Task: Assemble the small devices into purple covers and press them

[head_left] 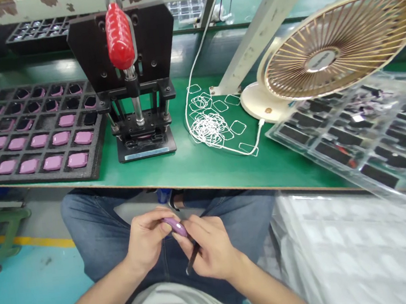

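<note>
Head view, left hand gripping purple piece, right hand gripping dark tool, below table edge

A green workbench holds a black tray of pink-lilac casings, a black press with a glossy red handle, and a cream fan.

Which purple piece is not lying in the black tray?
The purple piece in the left hand, over the lap, next to the right hand with a dark tool; all others sit in the black tray.
</note>
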### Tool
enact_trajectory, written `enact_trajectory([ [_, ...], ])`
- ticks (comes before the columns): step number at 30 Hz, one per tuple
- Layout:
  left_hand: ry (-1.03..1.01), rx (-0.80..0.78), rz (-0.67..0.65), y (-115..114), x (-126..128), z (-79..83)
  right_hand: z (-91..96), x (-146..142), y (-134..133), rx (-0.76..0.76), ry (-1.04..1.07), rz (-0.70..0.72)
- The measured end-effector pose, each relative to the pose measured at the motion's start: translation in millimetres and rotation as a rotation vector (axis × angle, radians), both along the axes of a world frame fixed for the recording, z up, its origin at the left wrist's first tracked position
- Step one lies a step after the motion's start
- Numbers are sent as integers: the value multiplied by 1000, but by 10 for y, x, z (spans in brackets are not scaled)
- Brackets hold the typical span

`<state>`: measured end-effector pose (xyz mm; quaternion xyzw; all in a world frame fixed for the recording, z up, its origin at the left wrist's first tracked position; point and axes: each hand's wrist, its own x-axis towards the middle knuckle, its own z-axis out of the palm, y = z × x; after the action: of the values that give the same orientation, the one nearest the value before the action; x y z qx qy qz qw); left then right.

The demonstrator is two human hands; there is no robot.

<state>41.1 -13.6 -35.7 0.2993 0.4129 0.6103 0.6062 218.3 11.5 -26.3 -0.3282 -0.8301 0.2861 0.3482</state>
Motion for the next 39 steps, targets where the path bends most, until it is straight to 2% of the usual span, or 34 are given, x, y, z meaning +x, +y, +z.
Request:
enact_trajectory([
  [2, 88, -40, 17, 3, -10, 18, 9, -22, 26, -87, 68, -8],
  [4, 330, -5, 22, 19, -64, 43, 51, -31, 82, -310, 152, -22],
  [5, 488, 80, 22, 29, -110, 54, 79, -32, 116, -461, 199, -19],
  [8, 902, 509, -28, 52, -292, 70, 159, -40, 212, -909, 325, 74],
  [10, 1031, 726, -70, 62, -420, 80, 209, -55, 276, -1104, 331, 168],
  [11, 1065, 789, -66, 76, -478, 93, 245, -63, 320, -1133, 290, 208],
  [12, 1086, 826, -41, 102, -531, 114, 300, -69, 380, -1080, 228, 225],
  [13, 1104, 843, -6, 146, -577, 143, 381, -74, 463, -940, 160, 199],
  [15, 1136, 856, 72, 298, -648, 222, 639, -86, 704, -458, 63, 30],
  [17, 1175, 831, 154, 529, -694, 300, 1013, -125, 1025, 76, 76, -190],
  [18, 1201, 812, 189, 660, -710, 329, 1218, -163, 1196, 283, 105, -254],
  [20, 1254, 770, 248, 909, -731, 350, 1590, -279, 1514, 562, 130, -243],
  [22, 1299, 740, 278, 1090, -741, 325, 1826, -428, 1762, 724, 60, -148],
  [25, 1329, 732, 285, 1189, -736, 243, 1894, -625, 1983, 836, -71, -55],
  [28, 1348, 731, 285, 1180, -716, 168, 1894, -744, 2100, 869, -69, -45],
  [31, 1349, 727, 295, 1191, -705, 134, 2096, -830, 2208, 841, 71, -141],
  [34, 1318, 713, 316, 1190, -740, 164, 2285, -865, 2265, 839, 212, -277],
  [36, 1279, 691, 345, 1118, -798, 216, 2172, -813, 2200, 827, 234, -323],
  [37, 1260, 680, 358, 1051, -836, 242, 2021, -765, 2131, 792, 184, -309],
  [39, 1218, 643, 376, 867, -922, 271, 1580, -660, 1957, 673, -23, -225],
])
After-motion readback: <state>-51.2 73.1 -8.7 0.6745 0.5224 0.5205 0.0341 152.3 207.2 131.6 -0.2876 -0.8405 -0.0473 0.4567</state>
